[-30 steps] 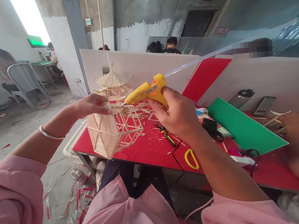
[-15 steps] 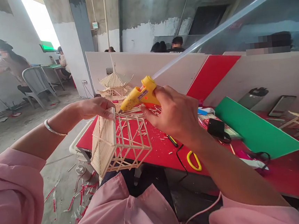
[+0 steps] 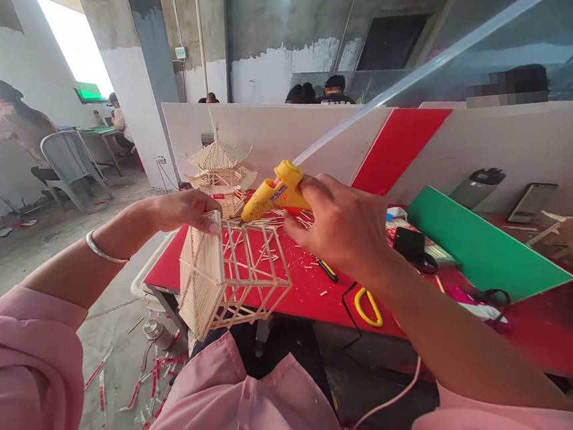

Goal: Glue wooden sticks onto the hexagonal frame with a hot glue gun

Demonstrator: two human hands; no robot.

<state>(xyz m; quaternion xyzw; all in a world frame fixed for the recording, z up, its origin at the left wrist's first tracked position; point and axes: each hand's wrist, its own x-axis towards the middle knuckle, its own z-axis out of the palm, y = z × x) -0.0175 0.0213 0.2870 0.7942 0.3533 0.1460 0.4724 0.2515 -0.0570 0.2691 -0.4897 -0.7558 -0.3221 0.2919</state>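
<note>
My left hand (image 3: 190,211) grips the top corner of a model frame (image 3: 223,284) made of thin wooden sticks, thumb pressed on its edge. The model's left side is closely covered with sticks, while its right side is an open lattice. In my right hand (image 3: 344,220) is a yellow hot glue gun (image 3: 274,192), with a long clear glue stick (image 3: 348,117) jutting from its back. The gun's nozzle points left and down, just right of my left thumb and close above the lattice. A finished stick pagoda (image 3: 220,164) stands behind on the table.
Loose sticks and crumbs lie on the red table (image 3: 285,309), with a utility knife (image 3: 327,269) and yellow-handled scissors (image 3: 368,308). A black charger-like block (image 3: 409,244) and a leaning green board (image 3: 480,251) are at right. White partitions (image 3: 269,129) stand behind. Red scraps litter the floor.
The glue gun in my right hand has moved slightly right and down, its nozzle away from the corner by my left thumb. My left hand keeps hold of the model.
</note>
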